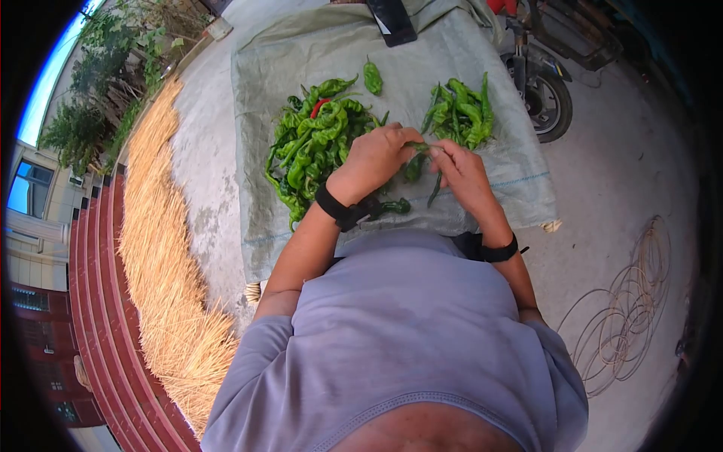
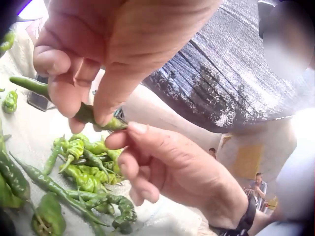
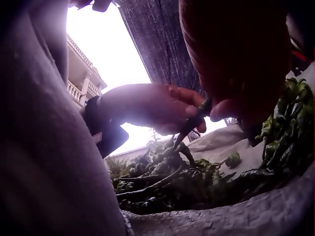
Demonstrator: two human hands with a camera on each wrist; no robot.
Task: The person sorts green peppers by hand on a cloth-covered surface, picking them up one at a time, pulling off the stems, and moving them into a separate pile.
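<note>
My left hand [image 1: 376,160] holds a slender green chili pepper [image 2: 28,84] between thumb and fingers, above the sheet. At the pepper's stem end, thumb and forefinger of my right hand [image 1: 463,175] pinch the tip, as the left wrist view shows closely. A large heap of green peppers [image 1: 309,154], with one red pepper [image 1: 319,108] in it, lies beside my left hand. Just beyond my right hand is a smaller pile of green peppers [image 1: 468,113]. One single pepper [image 1: 372,77] lies farther back, and a few more lie under my hands.
A pale green woven sheet [image 1: 301,64] spreads under the peppers, with a dark phone-like object [image 1: 393,22] at its far edge. A parked two-wheeler's wheel [image 1: 548,107] stands at the right. Coiled cable [image 1: 625,316] lies on the ground; straw [image 1: 162,279] lines the left near red steps [image 1: 113,301].
</note>
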